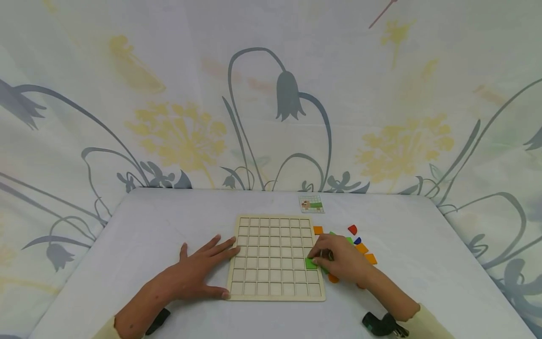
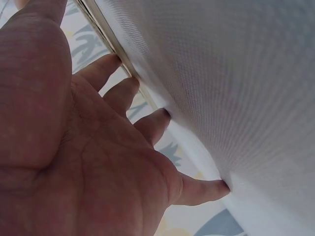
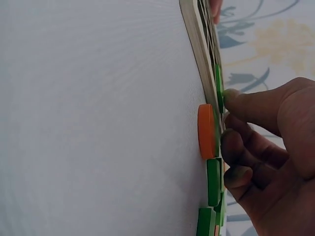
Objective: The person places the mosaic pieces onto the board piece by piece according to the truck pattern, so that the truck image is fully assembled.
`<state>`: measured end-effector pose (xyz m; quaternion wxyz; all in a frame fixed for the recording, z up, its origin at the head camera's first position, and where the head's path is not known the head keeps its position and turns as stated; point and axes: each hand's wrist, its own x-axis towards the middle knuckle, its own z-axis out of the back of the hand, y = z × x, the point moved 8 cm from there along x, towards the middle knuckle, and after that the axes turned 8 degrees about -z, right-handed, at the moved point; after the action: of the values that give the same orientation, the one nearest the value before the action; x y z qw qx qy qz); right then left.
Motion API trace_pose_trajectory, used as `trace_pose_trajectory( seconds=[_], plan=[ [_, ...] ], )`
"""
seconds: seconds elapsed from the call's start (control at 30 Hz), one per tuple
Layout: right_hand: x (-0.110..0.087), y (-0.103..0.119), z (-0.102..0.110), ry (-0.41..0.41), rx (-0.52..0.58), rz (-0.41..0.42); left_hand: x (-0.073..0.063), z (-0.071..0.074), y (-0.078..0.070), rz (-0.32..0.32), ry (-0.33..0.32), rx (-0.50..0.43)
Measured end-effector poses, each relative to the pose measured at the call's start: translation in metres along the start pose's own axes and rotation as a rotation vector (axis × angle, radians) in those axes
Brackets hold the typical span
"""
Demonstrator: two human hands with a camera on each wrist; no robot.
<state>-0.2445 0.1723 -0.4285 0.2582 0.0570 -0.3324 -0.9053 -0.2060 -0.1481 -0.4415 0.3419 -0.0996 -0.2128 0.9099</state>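
Observation:
A pale wooden grid board (image 1: 275, 297) with square cells lies on the white table. My left hand (image 1: 199, 270) is spread along its left side, fingertips and thumb at the edge; the left wrist view shows those fingers (image 2: 152, 125) stretched out, the little finger down on the cloth. At the board's right column, my right hand (image 1: 345, 259) pinches a green square tile (image 1: 311, 263) with thumb and fingertips. The right wrist view shows this green tile (image 3: 219, 88) over the board's rim, under the thumb, with the other fingers curled in.
Loose pieces lie right of the board, partly hidden by my right hand: orange tiles (image 1: 370, 259), a red piece (image 1: 353, 229), a blue piece (image 1: 357, 240) and several green ones. A small picture card (image 1: 311, 204) lies beyond the board. A patterned cloth (image 1: 271, 117) hangs behind the table.

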Motion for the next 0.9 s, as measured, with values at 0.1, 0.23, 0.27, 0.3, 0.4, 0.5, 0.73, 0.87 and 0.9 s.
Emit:
trace_pose_trajectory(
  seconds=[0.1,0.23,0.27,0.3,0.4,0.5,0.73,0.87,0.9],
  plan=[
    [0.000,-0.003,0.000,0.003,0.011,0.010,0.000,-0.001,0.002,0.008,0.005,-0.006],
    [-0.002,-0.006,0.005,0.030,0.027,0.021,0.001,-0.003,0.003,0.015,0.013,-0.008],
    [-0.003,-0.007,0.007,0.040,0.026,0.016,0.001,-0.003,0.003,0.013,0.012,-0.007],
    [-0.004,-0.008,0.009,0.051,0.026,0.010,0.001,-0.003,0.003,0.011,0.013,-0.005],
    [-0.007,-0.013,0.015,0.093,0.022,-0.020,0.001,-0.003,0.003,0.012,0.013,-0.005],
    [-0.010,-0.017,0.019,0.134,0.031,-0.045,0.000,-0.003,0.003,0.016,0.014,-0.005],
    [-0.011,-0.021,0.021,0.186,0.031,-0.053,0.000,-0.001,0.000,0.005,0.007,0.000],
    [-0.010,-0.021,0.020,0.199,0.010,-0.074,0.000,-0.001,0.000,0.008,0.010,0.002],
    [-0.010,-0.022,0.020,0.200,0.005,-0.083,0.000,-0.001,-0.001,0.009,0.011,0.001]
  ],
)
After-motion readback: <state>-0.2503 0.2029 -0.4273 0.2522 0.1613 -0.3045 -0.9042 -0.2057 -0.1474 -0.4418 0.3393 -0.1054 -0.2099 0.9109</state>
